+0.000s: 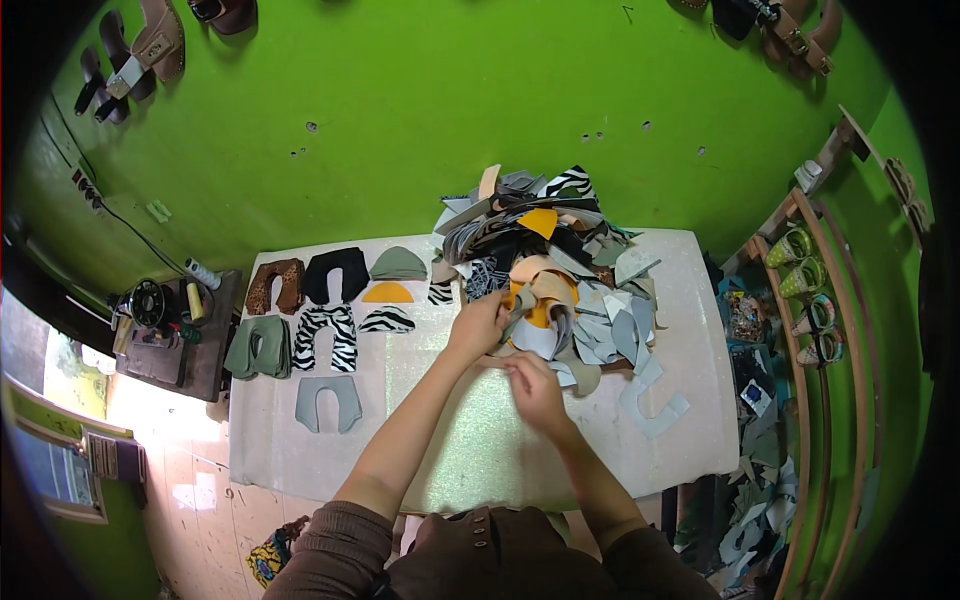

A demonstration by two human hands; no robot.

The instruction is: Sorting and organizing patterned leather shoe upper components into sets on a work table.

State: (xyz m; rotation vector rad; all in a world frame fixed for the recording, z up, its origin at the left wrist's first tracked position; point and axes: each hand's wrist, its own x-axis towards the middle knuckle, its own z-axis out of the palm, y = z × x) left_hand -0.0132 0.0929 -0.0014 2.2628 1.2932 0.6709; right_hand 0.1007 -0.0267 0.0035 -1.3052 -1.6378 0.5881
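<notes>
A heap of cut leather-like pieces (600, 330) in grey, black, tan, yellow and zebra print covers the table's right half. At its near left edge, my left hand (480, 326) is closed, its fingertips on a grey-green piece (522, 302). Just below and to the right, my right hand (537, 390) pinches a thin tan strip (490, 361) that reaches toward my left wrist. Left of my hands lie sorted shapes: a leopard-print U (275, 285), a black U (336, 273), a zebra U (325, 338), a grey U (328, 403), olive pieces (258, 347) and half-moons (397, 264).
The heap rises against the green wall (400, 120). A sewing machine (150, 305) stands on a side table at the left. On the right are a wooden rack (800, 300) with sandals and scraps (750, 520) on the floor. A pale U-shaped piece (655, 415) lies near the table's right edge.
</notes>
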